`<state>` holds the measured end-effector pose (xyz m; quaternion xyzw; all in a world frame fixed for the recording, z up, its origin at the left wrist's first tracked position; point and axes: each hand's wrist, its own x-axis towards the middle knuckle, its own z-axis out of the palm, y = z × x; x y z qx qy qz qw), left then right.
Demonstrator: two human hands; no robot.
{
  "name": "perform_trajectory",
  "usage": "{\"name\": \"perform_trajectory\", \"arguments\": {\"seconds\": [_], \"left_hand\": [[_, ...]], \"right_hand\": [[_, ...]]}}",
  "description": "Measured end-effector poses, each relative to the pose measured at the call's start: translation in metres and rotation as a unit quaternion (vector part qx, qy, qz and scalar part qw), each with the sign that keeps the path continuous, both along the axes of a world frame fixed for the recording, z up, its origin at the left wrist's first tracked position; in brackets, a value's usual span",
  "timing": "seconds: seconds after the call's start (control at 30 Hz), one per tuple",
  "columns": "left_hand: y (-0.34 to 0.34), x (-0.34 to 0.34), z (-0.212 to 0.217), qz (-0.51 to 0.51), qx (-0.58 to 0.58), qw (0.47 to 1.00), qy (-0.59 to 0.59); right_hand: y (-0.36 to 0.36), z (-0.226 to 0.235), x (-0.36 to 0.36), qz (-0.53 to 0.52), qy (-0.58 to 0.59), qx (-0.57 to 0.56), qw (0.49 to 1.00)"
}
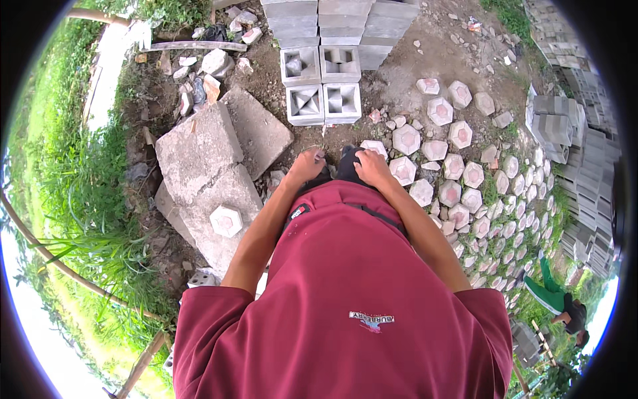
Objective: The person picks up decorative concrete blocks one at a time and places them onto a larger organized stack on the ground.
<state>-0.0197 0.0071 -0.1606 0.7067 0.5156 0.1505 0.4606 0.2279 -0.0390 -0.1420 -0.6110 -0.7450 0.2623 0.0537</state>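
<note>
My left hand (307,164) is closed, low in front of my dark trousers (323,178); what its fingers hold, if anything, I cannot make out. My right hand (371,167) hangs beside the other trouser leg with its fingers curled against the dark cloth. Whether it grips the cloth is too small to tell. Just beyond both hands stands a stack of grey hollow concrete blocks (306,103), their hollow faces toward me. A hexagonal paving block (375,147) with a pale rim lies close to my right hand.
Broken concrete slabs (199,156) lie at left, with one hexagonal paver (226,221) on top. Many hexagonal pavers (454,166) cover the ground at right. Stacked grey blocks (591,189) line the far right. Another person in green trousers (546,289) is at lower right. Grass (86,199) borders the left.
</note>
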Motion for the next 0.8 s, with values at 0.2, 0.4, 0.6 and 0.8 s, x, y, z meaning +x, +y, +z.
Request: {"name": "perform_trajectory", "arguments": {"seconds": [0.2, 0.4, 0.6, 0.8], "left_hand": [[0.092, 0.024, -0.002, 0.059, 0.003, 0.998, -0.011], [0.147, 0.056, -0.028, 0.097, 0.04, 0.994, 0.013], [0.187, 0.077, -0.027, 0.108, -0.002, 0.994, -0.035], [0.233, 0.078, -0.076, 0.076, -0.025, 0.997, 0.022]], "right_hand": [[0.078, -0.022, 0.028, -0.016, 0.016, -0.032, 0.999], [0.161, -0.052, 0.058, -0.038, 0.05, -0.007, 0.998], [0.209, -0.071, 0.087, -0.096, 0.079, -0.001, 0.992], [0.247, -0.077, 0.082, -0.055, 0.026, -0.091, 0.994]]}}
